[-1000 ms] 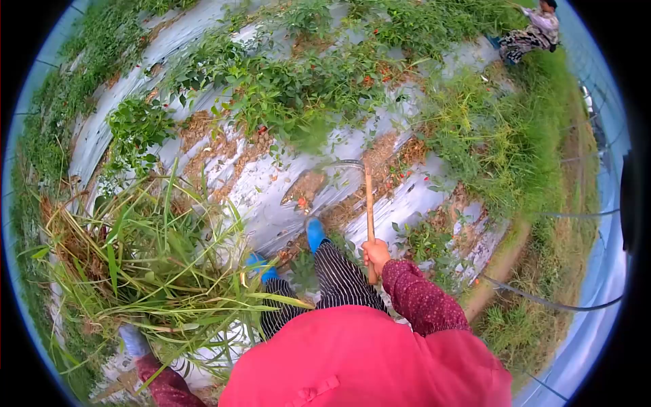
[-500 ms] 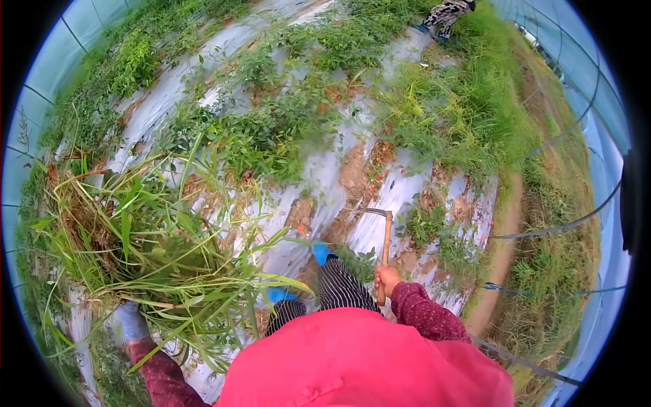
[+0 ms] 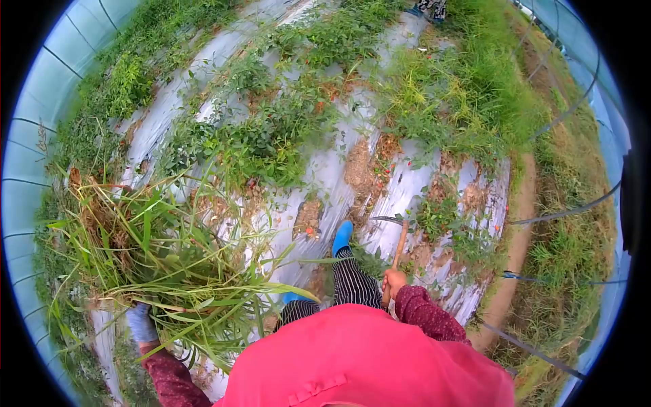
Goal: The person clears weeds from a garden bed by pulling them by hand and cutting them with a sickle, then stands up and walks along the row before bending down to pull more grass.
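Observation:
My left hand (image 3: 142, 323), in a pale grey glove, carries a large bundle of pulled weeds (image 3: 183, 271) at the left. Long green blades stick out of the bundle, and brown roots hang at its far left; the fingertips are hidden beneath it. My right hand (image 3: 393, 281), ungloved, is wrapped round the wooden handle of a sickle (image 3: 400, 243). Its thin dark blade points left, above the plastic-covered ground just past my feet.
Rows of leafy plants (image 3: 261, 139) with some red fruits grow through silvery plastic mulch (image 3: 295, 227). Tall grass (image 3: 475, 95) stands at right, beside a bare dirt strip (image 3: 512, 271). Another person's legs (image 3: 432, 9) show at the far top. Blue greenhouse sheeting (image 3: 34, 203) curves along both sides.
One blue-shod foot has moved forward and the view has shifted slightly. The weed bundle and the sickle remain in my hands. Less of the other person shows.

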Available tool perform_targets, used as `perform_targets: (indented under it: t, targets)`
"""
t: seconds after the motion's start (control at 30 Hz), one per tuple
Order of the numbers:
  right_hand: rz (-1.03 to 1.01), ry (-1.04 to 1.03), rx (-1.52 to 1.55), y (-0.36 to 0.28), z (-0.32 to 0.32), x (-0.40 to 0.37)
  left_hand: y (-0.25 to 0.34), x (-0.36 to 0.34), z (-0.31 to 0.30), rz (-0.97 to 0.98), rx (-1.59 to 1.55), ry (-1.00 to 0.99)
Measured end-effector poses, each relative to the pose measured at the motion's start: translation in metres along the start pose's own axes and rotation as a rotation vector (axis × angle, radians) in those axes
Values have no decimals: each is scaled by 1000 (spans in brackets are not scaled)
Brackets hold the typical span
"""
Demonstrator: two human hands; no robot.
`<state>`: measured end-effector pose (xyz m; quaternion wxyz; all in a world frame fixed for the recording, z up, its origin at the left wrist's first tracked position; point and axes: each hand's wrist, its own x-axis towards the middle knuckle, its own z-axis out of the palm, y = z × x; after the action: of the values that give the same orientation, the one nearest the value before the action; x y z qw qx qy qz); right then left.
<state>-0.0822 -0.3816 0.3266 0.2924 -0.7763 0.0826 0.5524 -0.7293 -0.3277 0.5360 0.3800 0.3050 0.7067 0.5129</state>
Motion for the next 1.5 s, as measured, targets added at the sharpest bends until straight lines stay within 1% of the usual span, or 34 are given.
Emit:
perform_targets:
  t: [0.03, 0.1, 0.17, 0.2, 0.27, 0.3, 0.33, 0.37, 0.4, 0.43, 0.47, 0.5, 0.53, 0.57, 0.6, 0.63, 0.67, 0.7, 0.73, 0.77, 0.83, 0.87, 0.9, 0.97, 1.1, 1.13, 1.23, 1.3, 1.37, 1.43, 1.5]
  targets:
    - [-20, -8, 39, -10, 4, 11, 12, 2, 12, 13, -9, -5]
    - [13, -53, 66, -36, 8, 26, 34, 14, 44, 31, 2, -13]
    - [66, -60, 97, -73, 12, 36, 59, 28, 85, 7, 46, 15]
    - [69, -68, 84, -87, 11, 46, 82, 30, 116, 3, 96, 8]
    - [50, -108, 57, -119, 7, 61, 98, 50, 149, 23, 129, -55]
    - [32, -124, 31, -130, 1, 67, 105, 56, 166, 39, 146, -107]
    - [40, -128, -19, -143, -3, 72, 104, 70, 166, 58, 282, -142]
    - [43, -126, -12, -156, -4, 79, 104, 80, 167, 59, 286, -149]
    - [8, -156, 1, -171, -7, 80, 103, 91, 178, 106, 233, -135]
    - [-21, -169, 25, -181, -14, 79, 104, 103, 199, 144, 182, -141]
    - [-41, -176, 28, -188, -20, 77, 123, 94, 229, 123, 137, -137]
    - [-54, -179, 38, -195, -24, 77, 115, 111, 224, 141, 203, -146]
    - [-59, -162, 33, -198, -28, 83, 123, 112, 238, 98, 222, -128]
    - [-66, -150, 24, -198, -32, 87, 104, 137, 227, 127, 168, -122]
    - [-73, -124, 37, -200, -33, 84, 124, 130, 254, 48, 276, -74]
    - [-83, -104, 43, -203, -35, 81, 117, 156, 258, 192, 342, -125]
    - [-68, -73, 70, -202, -38, 79, 108, 173, 257, 117, 262, -166]
    - [-79, -58, 83, -200, -41, 76, 115, 166, 272, 41, 175, -195]
    - [-85, -48, 99, -201, -41, 77, 118, 176, 284, 37, 247, -200]
    - [-79, -27, 122, -201, -42, 79, 121, 186, 297, 38, 250, -232]
    - [-19, -27, 142, -194, -45, 80, 119, 205, 327, 34, 313, -204]
    - [-9, 12, 191, -189, -44, 78, 116, 217, 344, 36, 339, -200]
    - [-18, 50, 227, -187, -44, 77, 112, 232, 356, -35, 297, -246]
    - [30, 88, 289, -182, -41, 72, 111, 257, 395, -28, 292, -335]
    - [27, 227, 366, -187, -36, 55, 122, 290, 491, 1, 298, -528]
    - [43, 230, 391, -192, -34, 43, 125, 294, 515, 1, 299, -581]
    - [45, 276, 481, -194, -27, 25, 131, 296, 578, -6, 281, -722]
    - [36, 299, 545, -193, -24, 20, 136, 296, 609, -7, 276, -803]
    - [68, 264, 578, -186, -19, 12, 140, 295, 633, -14, 283, -876]
    - [53, 303, 617, -172, -8, 6, 144, 290, 658, -19, 290, -939]
    - [-10, 290, 755, -162, 0, 2, 148, 283, 676, -28, 291, -988]
